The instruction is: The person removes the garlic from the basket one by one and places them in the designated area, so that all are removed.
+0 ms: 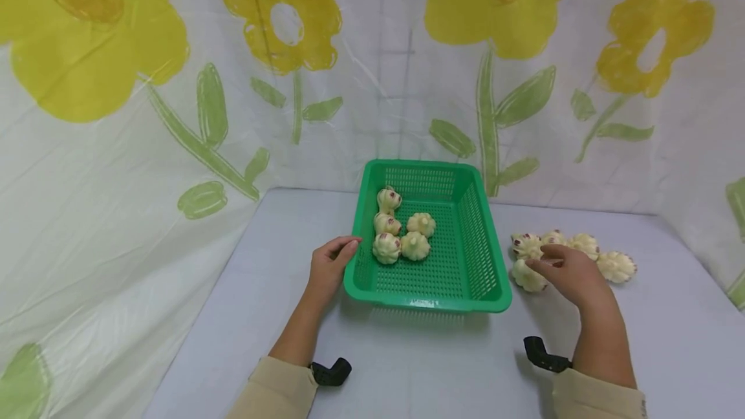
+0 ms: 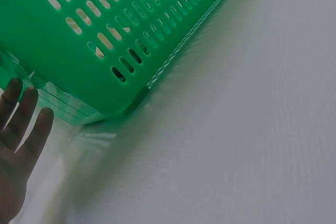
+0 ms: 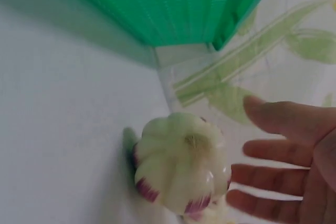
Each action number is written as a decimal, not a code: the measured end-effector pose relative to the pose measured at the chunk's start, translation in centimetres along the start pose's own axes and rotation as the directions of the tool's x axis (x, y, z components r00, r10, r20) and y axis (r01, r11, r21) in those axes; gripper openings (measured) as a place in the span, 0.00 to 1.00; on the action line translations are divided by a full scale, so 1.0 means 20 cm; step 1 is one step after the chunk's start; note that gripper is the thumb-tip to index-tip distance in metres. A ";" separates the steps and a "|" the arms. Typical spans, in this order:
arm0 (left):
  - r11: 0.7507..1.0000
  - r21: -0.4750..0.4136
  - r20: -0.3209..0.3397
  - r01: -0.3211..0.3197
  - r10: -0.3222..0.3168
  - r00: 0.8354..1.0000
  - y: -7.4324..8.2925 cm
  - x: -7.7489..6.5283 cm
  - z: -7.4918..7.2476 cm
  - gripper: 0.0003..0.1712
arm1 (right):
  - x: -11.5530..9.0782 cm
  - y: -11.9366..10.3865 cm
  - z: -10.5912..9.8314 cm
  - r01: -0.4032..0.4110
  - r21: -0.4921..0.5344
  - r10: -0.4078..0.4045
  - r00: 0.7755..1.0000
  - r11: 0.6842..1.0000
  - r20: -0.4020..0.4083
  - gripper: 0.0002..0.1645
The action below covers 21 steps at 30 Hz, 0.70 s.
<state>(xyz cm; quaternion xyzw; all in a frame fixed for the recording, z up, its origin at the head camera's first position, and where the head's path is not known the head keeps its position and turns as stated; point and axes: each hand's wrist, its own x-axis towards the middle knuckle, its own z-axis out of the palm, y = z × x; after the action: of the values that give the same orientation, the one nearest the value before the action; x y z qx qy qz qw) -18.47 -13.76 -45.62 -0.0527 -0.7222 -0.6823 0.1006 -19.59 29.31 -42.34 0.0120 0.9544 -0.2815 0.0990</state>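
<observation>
Basket (image 1: 427,304) has right-side room; relaxed left hand (image 1: 327,268) perhaps touches its left edge (image 1: 362,205); right hand (image 1: 576,279), loose, is beside outside garlic bulb (image 1: 528,277).

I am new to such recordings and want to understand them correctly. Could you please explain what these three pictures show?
There is no machine here: a person works with two bare hands. The wide picture comes from a camera on the head, looking forward and down; the other two come from cameras on the left and right wrists.

On the white table stands a green basket with five garlic bulbs inside. More garlic lies to its right. The left hand is at the basket's left rim; the right hand reaches over the garlic outside, fingers extended. Neither hand appears to hold garlic.
</observation>
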 end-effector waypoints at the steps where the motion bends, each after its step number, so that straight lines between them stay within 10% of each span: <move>1: 1.000 0.004 0.000 0.001 -0.001 1.000 0.00 0.00 0.00 0.14 | 0.00 -0.02 0.00 0.012 0.002 -0.012 1.000 1.000 -0.023 0.48; 6: 1.000 0.012 -0.001 -0.010 0.010 1.000 -0.03 0.00 -0.01 0.14 | -0.01 -0.14 0.03 0.120 0.045 -0.110 0.979 0.992 -0.173 0.41; 12: 1.000 0.001 -0.014 -0.029 0.029 0.999 -0.16 0.04 -0.01 0.14 | -0.04 -0.34 0.11 0.352 0.133 -0.299 0.904 0.927 -0.307 0.31; 21: 0.999 0.010 -0.025 -0.039 0.040 0.999 -0.17 0.05 0.00 0.14 | -0.02 -0.54 0.29 0.540 0.167 -0.499 0.834 0.825 -0.235 0.27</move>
<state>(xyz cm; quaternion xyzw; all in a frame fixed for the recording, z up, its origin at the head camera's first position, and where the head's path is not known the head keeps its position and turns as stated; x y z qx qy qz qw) -20.18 -14.06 -48.72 -0.0579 -0.7229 -0.6774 0.1234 -19.06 17.04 -41.25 -0.2122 0.8877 -0.4023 -0.0710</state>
